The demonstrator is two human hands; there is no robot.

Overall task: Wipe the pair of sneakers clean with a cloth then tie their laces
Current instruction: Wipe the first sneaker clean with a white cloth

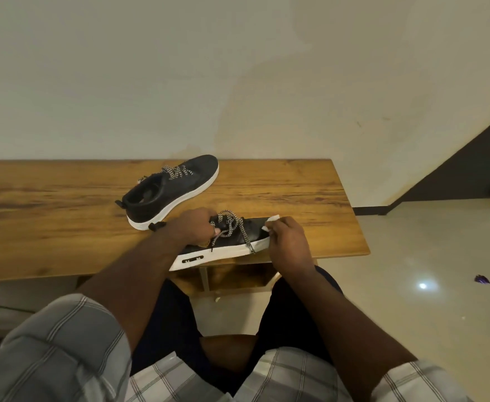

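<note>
Two black sneakers with white soles and black-and-white laces are on a wooden table (49, 227). The far sneaker (174, 190) stands alone near the table's back edge. The near sneaker (226, 248) lies tilted at the front edge, its heel hanging past the table, with its laces loose. My left hand (193, 226) grips it at the collar, fingers curled inside the opening. My right hand (287, 242) holds a small white cloth (271, 223) pressed against the toe of this sneaker.
The table stands against a pale wall. A shelf compartment (238, 277) sits under the table's right end. To the right is a tiled floor with a small purple scrap (482, 279). My knees are under the table's front edge.
</note>
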